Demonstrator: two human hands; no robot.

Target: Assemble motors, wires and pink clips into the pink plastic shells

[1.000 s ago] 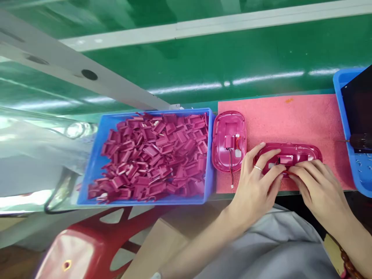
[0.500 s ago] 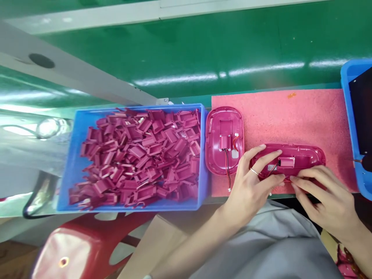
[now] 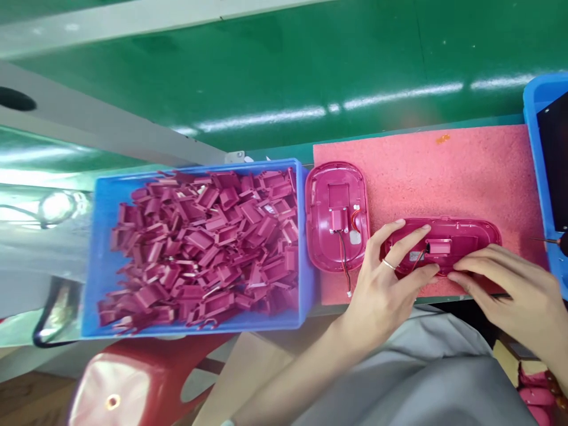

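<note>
A magenta plastic housing point(image 3: 465, 236) lies turned sideways on the pink mat, its inner side up. Inside it sit a small box-shaped part point(image 3: 439, 247) and thin wires. My left hand point(image 3: 386, 278) grips its left end, index and middle fingers over the inside and thumb at the near rim. At the near right rim, my right hand point(image 3: 510, 287) pinches with thumb and fingertips; anything small between them is hidden. A second magenta housing point(image 3: 319, 236) lies to the left, with a similar boxed part, red and black wires point(image 3: 344, 260) and a white connector.
A blue bin point(image 3: 306, 248) full of small magenta plastic parts point(image 3: 208, 236) stands left of the pink mat point(image 3: 426, 177). At the right edge is a blue tray point(image 3: 535, 136) with a black panel. A red stool point(image 3: 146, 373) stands below the bench.
My right hand has shifted slightly right along the near rim of the housing. My left hand keeps its grip. The whole view has moved a little.
</note>
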